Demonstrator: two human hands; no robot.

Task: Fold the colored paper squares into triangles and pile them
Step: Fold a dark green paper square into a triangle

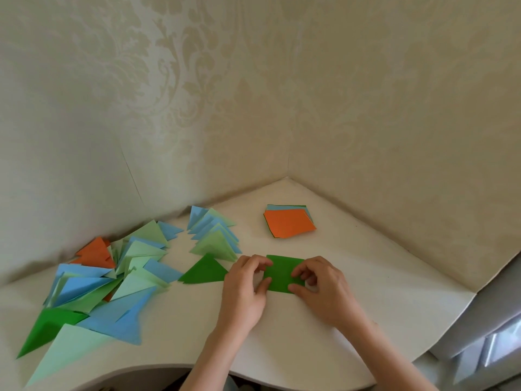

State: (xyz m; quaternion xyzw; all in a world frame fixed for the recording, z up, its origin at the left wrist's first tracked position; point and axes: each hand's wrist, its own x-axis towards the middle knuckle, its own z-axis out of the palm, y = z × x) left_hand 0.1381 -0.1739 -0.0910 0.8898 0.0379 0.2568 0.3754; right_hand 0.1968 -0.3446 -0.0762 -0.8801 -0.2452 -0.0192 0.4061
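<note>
A dark green paper square point(283, 273) lies flat on the white table point(366, 292) in front of me. My left hand point(246, 286) pinches its left edge between thumb and curled fingers. My right hand point(318, 283) pinches its right edge the same way. A folded dark green triangle point(204, 270) lies just left of my left hand. Further left spreads a loose pile of folded triangles point(112, 277) in blue, light green, orange and dark green. A smaller group of light green and blue triangles point(215, 235) stands behind the dark green one.
A stack of unfolded squares with an orange sheet on top point(289, 222) sits near the far corner. Patterned walls meet behind the table. The table's curved front edge point(282, 382) runs below my forearms, and its right edge drops off beside a grey surface point(493, 320).
</note>
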